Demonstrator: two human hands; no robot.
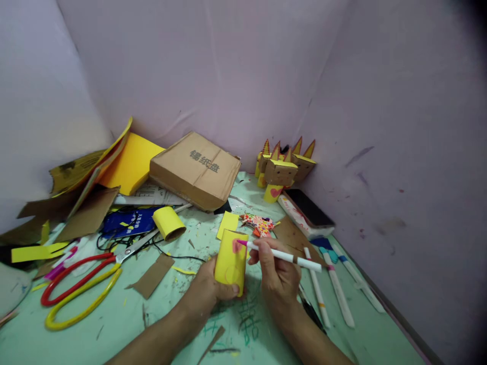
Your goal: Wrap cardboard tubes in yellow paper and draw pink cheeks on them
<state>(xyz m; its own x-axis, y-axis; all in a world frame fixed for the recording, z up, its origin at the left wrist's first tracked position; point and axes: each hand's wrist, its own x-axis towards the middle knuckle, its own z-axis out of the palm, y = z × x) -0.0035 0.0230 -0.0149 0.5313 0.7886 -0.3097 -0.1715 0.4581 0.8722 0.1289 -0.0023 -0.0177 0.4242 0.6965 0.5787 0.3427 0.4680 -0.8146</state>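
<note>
My left hand (pixel 216 284) is wrapped round the lower part of a yellow paper-covered tube (pixel 231 274), holding it upright above the table. A pink heart shows near the top of the tube, with a fainter round outline below it. In my right hand (pixel 279 274) is a white marker (pixel 283 253), pinched near its pink tip. That tip rests at the heart, and the marker's other end points right. Behind the tube lie a small yellow paper piece (pixel 228 224) and a flower-patterned scrap (pixel 258 224).
Red-and-yellow-handled scissors (pixel 117 261) lie at left beside another yellow tube (pixel 167 223). A cardboard box (pixel 196 170) stands behind, near leaning yellow sheets (pixel 131 162). Cardboard figures (pixel 281 172) stand at the back right behind a phone (pixel 310 208). Several markers (pixel 340 296) lie at right.
</note>
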